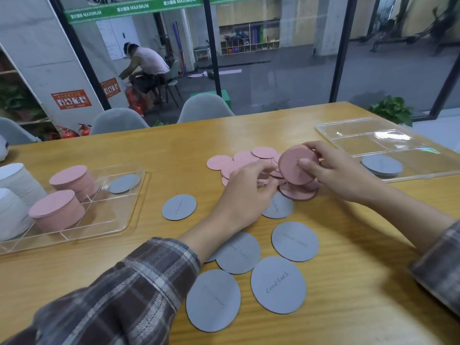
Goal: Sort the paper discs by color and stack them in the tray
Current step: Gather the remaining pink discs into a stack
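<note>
On the wooden table point(348, 282), the right hand point(341, 170) pinches a small stack of pink paper discs point(296, 164), tilted up on edge so the flat face looks back at the person. The left hand point(245, 192) rests curled over the loose pink discs point(239, 161), its grip hidden. Grey paper discs point(278, 285) lie flat nearer the person. Pink stacks point(57, 210) fill the clear plastic tray point(119, 227) at left.

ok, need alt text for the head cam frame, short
A person's right hand holds a small stack of pink discs on edge above a loose pink pile on a wooden table, while the left hand reaches into the pile. Grey discs lie scattered nearer the camera; clear trays at left and right hold sorted stacks.
</note>
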Available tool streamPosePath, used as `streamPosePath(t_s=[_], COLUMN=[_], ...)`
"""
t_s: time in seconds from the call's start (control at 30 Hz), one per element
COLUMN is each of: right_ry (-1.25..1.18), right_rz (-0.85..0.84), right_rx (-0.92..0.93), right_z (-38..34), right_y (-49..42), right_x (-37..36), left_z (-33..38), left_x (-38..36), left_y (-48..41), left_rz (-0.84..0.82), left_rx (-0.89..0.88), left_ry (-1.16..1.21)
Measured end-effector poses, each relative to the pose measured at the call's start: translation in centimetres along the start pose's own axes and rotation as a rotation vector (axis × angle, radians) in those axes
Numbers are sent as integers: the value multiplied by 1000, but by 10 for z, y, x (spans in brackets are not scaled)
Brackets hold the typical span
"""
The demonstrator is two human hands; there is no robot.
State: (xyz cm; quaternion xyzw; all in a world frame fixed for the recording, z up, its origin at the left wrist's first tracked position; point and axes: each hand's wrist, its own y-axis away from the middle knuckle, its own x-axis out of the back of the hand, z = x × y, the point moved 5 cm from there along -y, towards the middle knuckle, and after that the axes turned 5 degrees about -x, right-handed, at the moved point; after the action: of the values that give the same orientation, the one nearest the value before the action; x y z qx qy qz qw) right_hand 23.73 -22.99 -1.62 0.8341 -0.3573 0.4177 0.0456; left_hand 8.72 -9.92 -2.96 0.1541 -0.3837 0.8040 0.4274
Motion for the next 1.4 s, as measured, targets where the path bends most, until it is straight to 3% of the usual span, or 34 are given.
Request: streamPosePath(t_s=[0.2, 0.37, 0.63, 0.9, 1.23, 1.4], right_ry=[23, 53, 52, 53, 79, 50], right_rz=[105, 148, 148, 113, 83, 111], right_rx=[-66, -83, -68, 13, 53, 61], right_z=[20, 25, 17, 2, 0, 0], right_y=[-8, -8, -3, 4, 5, 5], right_x=[19, 24, 22, 6, 1, 4], left_z=[2, -3, -1, -12, -5, -14], left_x=[-27, -43, -27, -7, 2, 11], left_y=[-11, -15, -10, 9, 7, 4], left_rz=[-220, -406, -259, -163, -16, 122], left_rx=[-182, -172, -220, -108, 52, 99], left_ry=[-249, -453, -270, -224, 201, 260])
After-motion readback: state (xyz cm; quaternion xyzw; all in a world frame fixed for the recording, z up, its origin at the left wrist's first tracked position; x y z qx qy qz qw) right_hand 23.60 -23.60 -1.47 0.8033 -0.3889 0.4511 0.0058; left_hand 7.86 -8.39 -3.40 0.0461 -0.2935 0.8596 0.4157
